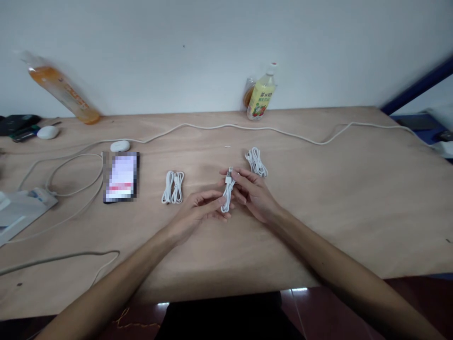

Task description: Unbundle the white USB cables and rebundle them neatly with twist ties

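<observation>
A folded white cable (227,193) with its plug end up is held between both hands above the wooden table (318,203). My left hand (198,208) pinches its lower loop, fingers closed. My right hand (253,191) grips the upper part near the plug, fingers curled round it. A coiled white cable bundle (172,187) lies to the left of my hands. Another coiled white bundle (256,162) lies just behind my right hand.
A phone (121,176) lies face up at the left, a white earbud case (120,146) behind it. A long white cord (283,132) snakes across the back. Drink bottles stand at the back centre (261,94) and back left (63,92). Loose cords and white packaging (21,208) sit at the left edge.
</observation>
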Tool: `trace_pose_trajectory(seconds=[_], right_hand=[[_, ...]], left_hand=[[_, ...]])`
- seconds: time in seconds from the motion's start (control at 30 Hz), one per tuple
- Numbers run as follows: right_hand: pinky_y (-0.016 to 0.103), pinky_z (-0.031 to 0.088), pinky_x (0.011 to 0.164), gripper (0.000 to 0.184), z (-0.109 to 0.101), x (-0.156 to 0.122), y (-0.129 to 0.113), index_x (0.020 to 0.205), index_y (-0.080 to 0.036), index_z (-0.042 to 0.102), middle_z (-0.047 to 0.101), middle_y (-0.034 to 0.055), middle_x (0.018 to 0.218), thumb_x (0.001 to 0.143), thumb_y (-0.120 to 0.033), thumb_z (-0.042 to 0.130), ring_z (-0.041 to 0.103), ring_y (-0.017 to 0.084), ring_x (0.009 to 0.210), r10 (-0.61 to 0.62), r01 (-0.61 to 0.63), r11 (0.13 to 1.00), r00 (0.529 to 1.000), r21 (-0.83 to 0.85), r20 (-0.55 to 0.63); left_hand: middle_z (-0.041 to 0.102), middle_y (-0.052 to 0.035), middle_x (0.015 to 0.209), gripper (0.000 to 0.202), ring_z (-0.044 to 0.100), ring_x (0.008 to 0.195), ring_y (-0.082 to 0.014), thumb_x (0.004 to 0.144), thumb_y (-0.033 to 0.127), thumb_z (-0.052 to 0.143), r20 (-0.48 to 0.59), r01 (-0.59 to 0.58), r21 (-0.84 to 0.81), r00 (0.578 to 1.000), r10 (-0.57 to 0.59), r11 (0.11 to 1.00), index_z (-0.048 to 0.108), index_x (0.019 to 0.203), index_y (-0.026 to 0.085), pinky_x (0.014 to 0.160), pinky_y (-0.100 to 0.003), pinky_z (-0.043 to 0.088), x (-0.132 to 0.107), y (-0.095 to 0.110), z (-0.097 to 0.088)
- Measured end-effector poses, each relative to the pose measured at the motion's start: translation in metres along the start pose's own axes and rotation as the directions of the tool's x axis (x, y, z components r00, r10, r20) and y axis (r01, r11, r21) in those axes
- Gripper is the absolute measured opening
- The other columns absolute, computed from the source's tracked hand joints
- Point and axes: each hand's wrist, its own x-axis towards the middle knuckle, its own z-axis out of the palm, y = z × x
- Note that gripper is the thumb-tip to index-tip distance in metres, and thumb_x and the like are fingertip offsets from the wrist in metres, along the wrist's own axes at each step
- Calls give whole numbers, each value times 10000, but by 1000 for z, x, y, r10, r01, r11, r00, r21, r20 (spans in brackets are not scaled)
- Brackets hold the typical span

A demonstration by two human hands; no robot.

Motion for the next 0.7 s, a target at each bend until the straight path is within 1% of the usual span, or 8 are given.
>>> trace_pose_trajectory(seconds=[0.13,0.2,0.3,0.4,0.53,0.63,0.7], right_hand=[[219,302,435,395,0,0,-2,1023,-229,865,812,18,838,855,-587,848,309,48,457,-3,4,1000,1000,19,-3],[222,306,443,395,0,0,-3,1033,-235,868,827,26,882,840,-580,864,330,49,466,11,-11,999,1000,31,-1],[228,301,439,398,0,-1,-5,1054,-241,869,844,36,955,816,-559,893,361,54,477,54,-53,997,998,49,-14],[228,292,436,389,-1,0,-4,1071,-238,866,847,47,1009,826,-541,886,387,57,491,80,-79,995,997,57,-16],[219,261,416,393,-3,1,-4,1095,-232,862,848,70,1070,854,-541,846,452,69,518,82,-82,994,997,71,6],[217,294,420,384,-4,1,-6,1107,-234,862,849,81,1099,857,-524,836,540,95,575,100,-100,991,995,93,0],[215,304,426,369,-4,1,-7,1105,-238,863,848,83,1110,851,-505,843,572,104,602,115,-113,988,993,106,-9]], left_hand=[[819,-99,1055,332,731,834,-186,921,473,857,16,-7,25,1000,7,1000,847,1074,179,831,-342,589,1,-1,-2],[823,-99,1063,344,734,834,-183,929,482,851,43,-21,29,999,20,999,851,1102,184,822,-331,589,2,-2,-3],[818,-87,1029,328,730,814,-174,934,476,851,64,-29,28,998,28,999,855,1082,184,800,-315,585,3,-1,-3],[816,-88,1012,312,727,820,-180,939,455,845,42,-14,12,999,14,1000,849,1080,176,807,-324,583,2,0,-2],[809,-95,975,322,720,834,-203,917,456,854,16,-10,-21,1000,10,1000,844,1062,168,816,-353,580,1,-2,-3],[805,-95,964,323,707,825,-197,923,437,845,1,0,-34,1000,0,999,852,1100,168,803,-345,565,1,-4,-3],[805,-96,950,331,703,813,-192,923,434,846,-10,10,-56,1000,-11,998,855,1113,163,792,-336,555,2,-4,-3]])
